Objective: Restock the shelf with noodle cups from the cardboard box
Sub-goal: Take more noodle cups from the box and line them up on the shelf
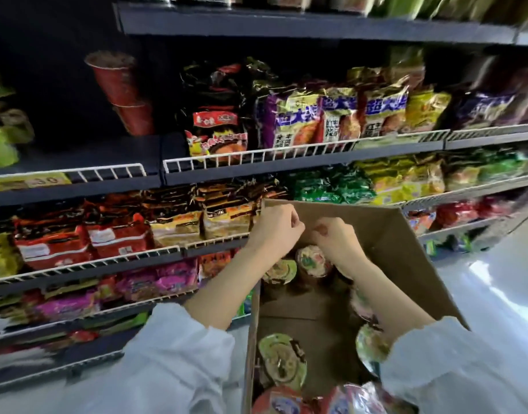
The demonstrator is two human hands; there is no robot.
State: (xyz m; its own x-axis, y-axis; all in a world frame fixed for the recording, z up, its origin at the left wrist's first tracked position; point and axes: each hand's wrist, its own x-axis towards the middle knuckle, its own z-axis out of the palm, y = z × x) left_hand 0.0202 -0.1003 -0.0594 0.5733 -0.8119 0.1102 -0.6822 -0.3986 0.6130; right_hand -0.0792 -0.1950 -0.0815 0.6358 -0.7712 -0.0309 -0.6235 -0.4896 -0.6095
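An open cardboard box stands in front of the shelves, with several noodle cups inside: green-lidded ones, a pale one at the far end and red ones nearest me. My left hand hovers at the box's far left corner, its fingers curled with nothing visible in them. My right hand is curled just above the pale cup; whether it grips that cup is hidden. Two red noodle cups stand stacked on the upper shelf.
White wire rails front every shelf. Bagged noodles fill the shelf right of the red cups and the rows below. Dark bare shelf surface lies around the red cups. Pale floor runs to the box's right.
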